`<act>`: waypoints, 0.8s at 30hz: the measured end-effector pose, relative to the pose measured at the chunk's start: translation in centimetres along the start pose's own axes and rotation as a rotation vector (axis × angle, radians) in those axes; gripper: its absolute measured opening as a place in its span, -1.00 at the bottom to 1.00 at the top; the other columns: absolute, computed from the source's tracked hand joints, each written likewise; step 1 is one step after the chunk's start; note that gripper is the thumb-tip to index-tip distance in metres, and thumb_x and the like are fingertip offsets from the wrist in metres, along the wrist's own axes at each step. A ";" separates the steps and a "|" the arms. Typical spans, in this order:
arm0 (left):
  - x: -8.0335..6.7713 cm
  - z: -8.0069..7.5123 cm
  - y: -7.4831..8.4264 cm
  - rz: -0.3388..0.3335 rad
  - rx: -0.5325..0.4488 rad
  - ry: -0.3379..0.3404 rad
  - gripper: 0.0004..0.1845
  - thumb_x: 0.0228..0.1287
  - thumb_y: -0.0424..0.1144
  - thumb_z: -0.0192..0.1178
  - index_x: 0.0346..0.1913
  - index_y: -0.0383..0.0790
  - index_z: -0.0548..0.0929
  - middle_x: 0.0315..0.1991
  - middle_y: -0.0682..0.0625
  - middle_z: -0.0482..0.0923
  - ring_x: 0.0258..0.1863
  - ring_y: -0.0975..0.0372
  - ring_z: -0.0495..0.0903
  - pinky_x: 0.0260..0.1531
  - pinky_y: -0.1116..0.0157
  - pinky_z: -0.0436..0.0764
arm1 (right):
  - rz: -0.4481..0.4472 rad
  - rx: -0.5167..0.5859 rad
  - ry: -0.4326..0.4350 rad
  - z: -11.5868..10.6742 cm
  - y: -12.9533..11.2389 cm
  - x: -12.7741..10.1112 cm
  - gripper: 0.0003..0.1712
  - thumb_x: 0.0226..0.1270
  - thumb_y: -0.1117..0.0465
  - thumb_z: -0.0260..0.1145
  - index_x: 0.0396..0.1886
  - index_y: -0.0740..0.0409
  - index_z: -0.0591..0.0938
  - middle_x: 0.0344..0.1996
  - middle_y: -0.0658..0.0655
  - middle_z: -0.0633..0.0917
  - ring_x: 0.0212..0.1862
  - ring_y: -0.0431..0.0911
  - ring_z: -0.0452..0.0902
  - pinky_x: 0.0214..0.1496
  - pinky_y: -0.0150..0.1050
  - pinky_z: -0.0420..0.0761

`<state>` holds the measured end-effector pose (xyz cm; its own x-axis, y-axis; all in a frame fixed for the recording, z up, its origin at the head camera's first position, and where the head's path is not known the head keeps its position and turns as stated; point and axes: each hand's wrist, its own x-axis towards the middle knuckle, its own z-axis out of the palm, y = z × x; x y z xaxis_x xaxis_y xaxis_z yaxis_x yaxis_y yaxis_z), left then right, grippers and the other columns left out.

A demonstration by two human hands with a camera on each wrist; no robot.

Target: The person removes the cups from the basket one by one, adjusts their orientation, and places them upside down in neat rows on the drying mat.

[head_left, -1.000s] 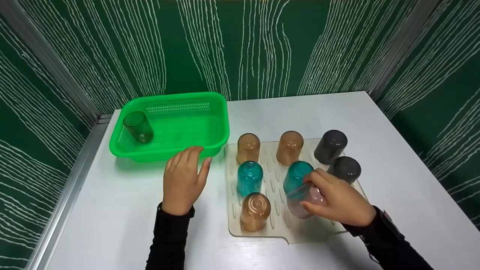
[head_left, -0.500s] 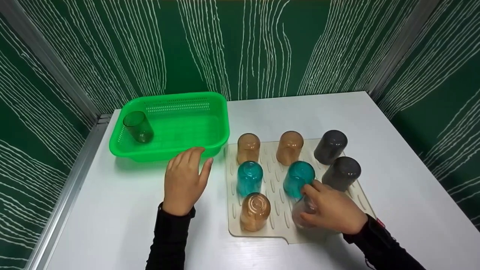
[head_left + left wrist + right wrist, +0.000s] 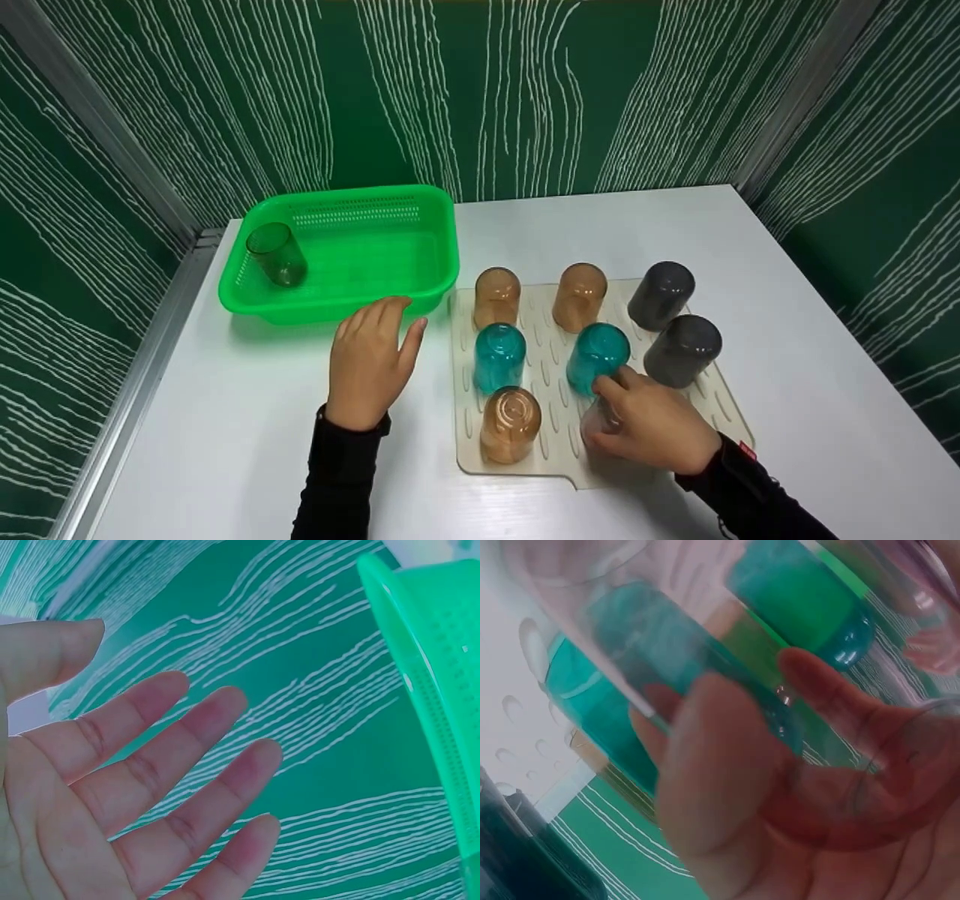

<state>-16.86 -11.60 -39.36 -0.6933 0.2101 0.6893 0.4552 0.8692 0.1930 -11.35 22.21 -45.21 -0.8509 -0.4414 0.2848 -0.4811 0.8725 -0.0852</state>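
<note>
Nearest the viewer, the right hand [image 3: 651, 427] curls its fingers round a clear pinkish cup [image 3: 598, 424] at the near right of the beige drying mat [image 3: 551, 360]; the hand covers most of the cup, so whether it rests on the mat or is just above it cannot be told. In the right wrist view the cup's clear wall [image 3: 780, 690] fills the picture, fingers [image 3: 727, 765] show through it, and everything behind is smeared.

Left of it stands an upturned amber cup [image 3: 511, 422] in the mat's near row. Farther left, off the mat, the left hand [image 3: 369, 362] lies flat on the white counter [image 3: 240, 420] with fingers straight and slightly spread, holding nothing; its fingertips are near the wall of the green basket [image 3: 420, 247]. The left wrist view shows the open palm [image 3: 112, 795] and only a cut-off strip of the basket rim [image 3: 420, 660].

In the middle row are two upturned teal cups [image 3: 499, 357] [image 3: 598, 355]; the right one is just beside the right hand's knuckles, crowding the pinkish cup from behind. A dark grey cup [image 3: 682, 349] stands to that hand's far right.

The far row holds two more amber cups [image 3: 497, 296] [image 3: 580, 295] and a second dark grey cup [image 3: 661, 294]. Beyond, in the basket's far left corner, a green cup [image 3: 277, 253] leans, mouth up.
</note>
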 end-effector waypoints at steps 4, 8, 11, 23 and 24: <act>0.0 0.1 -0.1 0.000 -0.008 0.002 -0.64 0.24 -0.02 0.04 -0.11 -0.24 0.57 -0.17 -0.08 0.57 -0.14 0.07 0.53 -0.18 0.11 0.44 | 0.013 0.004 0.005 -0.1 -0.1 -0.1 -0.50 -0.28 -0.12 0.35 -0.28 -0.04 0.48 -0.54 -0.12 0.29 -0.63 -0.26 0.19 -0.67 -0.39 0.19; 0.0 0.1 -0.1 -0.007 -0.011 -0.008 -0.64 0.24 -0.02 0.04 -0.11 -0.24 0.57 -0.17 -0.08 0.57 -0.15 0.06 0.53 -0.18 0.11 0.44 | 0.019 0.007 0.015 -0.2 -0.1 -0.1 -0.45 -0.29 -0.16 0.36 -0.24 -0.03 0.50 -0.52 -0.10 0.31 -0.61 -0.25 0.20 -0.65 -0.37 0.22; 0.0 0.1 0.0 -0.015 -0.010 -0.019 -0.64 0.24 -0.02 0.03 -0.11 -0.24 0.57 -0.17 -0.08 0.57 -0.15 0.07 0.53 -0.19 0.11 0.44 | 0.021 0.003 0.017 -0.3 -0.1 -0.2 -0.40 -0.30 -0.20 0.37 -0.21 -0.02 0.50 -0.50 -0.09 0.32 -0.60 -0.24 0.21 -0.63 -0.35 0.25; 0.0 0.0 0.0 -0.017 0.003 -0.023 -0.64 0.23 -0.01 0.04 -0.12 -0.23 0.58 -0.18 -0.07 0.58 -0.16 0.07 0.53 -0.22 0.11 0.45 | 0.015 -0.054 0.037 -1.6 0.1 -0.3 -0.30 -0.12 -0.45 0.16 -0.16 -0.03 0.55 -0.43 -0.05 0.42 -0.52 -0.18 0.33 -0.63 -0.25 0.32; 0.0 0.0 0.0 -0.017 0.003 -0.023 -0.65 0.23 -0.01 0.04 -0.12 -0.23 0.58 -0.18 -0.06 0.58 -0.16 0.07 0.53 -0.21 0.11 0.45 | 0.013 -0.053 0.047 -1.8 0.1 -0.2 -0.32 -0.09 -0.44 0.14 -0.17 -0.03 0.55 -0.43 -0.04 0.43 -0.51 -0.17 0.34 -0.63 -0.25 0.33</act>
<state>-16.83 -11.57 -39.38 -0.7138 0.2053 0.6696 0.4417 0.8739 0.2028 -10.82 22.77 -43.57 -0.8455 -0.4211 0.3284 -0.4575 0.8884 -0.0387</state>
